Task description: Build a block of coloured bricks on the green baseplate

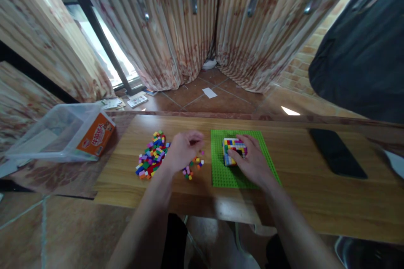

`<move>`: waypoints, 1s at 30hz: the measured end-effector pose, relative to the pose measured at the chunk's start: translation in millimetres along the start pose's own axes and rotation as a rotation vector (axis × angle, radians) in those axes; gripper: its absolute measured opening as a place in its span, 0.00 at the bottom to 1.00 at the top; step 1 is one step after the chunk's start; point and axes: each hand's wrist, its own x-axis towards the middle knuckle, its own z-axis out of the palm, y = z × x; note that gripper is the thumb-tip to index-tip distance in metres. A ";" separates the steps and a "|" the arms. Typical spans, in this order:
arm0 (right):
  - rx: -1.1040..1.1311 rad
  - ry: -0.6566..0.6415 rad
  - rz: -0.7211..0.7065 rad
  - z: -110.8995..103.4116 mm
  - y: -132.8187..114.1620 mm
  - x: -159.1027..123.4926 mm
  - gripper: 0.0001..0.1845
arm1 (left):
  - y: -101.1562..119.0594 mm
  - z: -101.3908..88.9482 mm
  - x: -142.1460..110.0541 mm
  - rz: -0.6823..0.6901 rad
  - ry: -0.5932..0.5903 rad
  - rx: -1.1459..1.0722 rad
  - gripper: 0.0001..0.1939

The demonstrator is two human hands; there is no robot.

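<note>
A green baseplate point(221, 172) lies on the wooden table point(293, 185). On it stands a small block built of multicoloured bricks point(232, 148). My right hand point(252, 162) rests on the plate with its fingers curled against the right side of that block. My left hand point(183, 149) hovers with its fingers curled together over a few loose bricks point(192, 167), just right of a bigger pile of coloured bricks point(152, 154). Whether it grips a brick is hidden.
A black phone point(337, 152) lies at the right of the table. A clear plastic bin point(59, 132) with an orange box point(99, 134) sits at the left. Curtains hang behind, and papers lie on the tiled floor.
</note>
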 end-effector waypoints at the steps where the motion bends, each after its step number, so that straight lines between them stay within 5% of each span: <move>1: -0.001 -0.002 0.002 -0.2 0.4 0.2 0.32 | -4.3 -11.6 -0.1 -0.006 -0.027 0.036 0.07; 5: 0.009 -0.022 -0.023 -1.2 4.1 1.0 0.33 | -6.9 -31.6 -4.5 0.002 -0.156 0.280 0.07; 17: 0.122 0.000 -0.039 -6.2 6.0 2.6 0.28 | 10.5 9.0 -3.2 -0.002 -0.235 0.716 0.10; 24: 0.134 0.014 -0.044 -6.0 5.0 3.6 0.26 | 19.0 13.0 -2.1 0.074 -0.169 0.593 0.09; 30: 0.108 0.012 -0.041 -5.7 3.6 3.4 0.25 | 23.8 31.9 -4.9 0.147 -0.225 0.373 0.08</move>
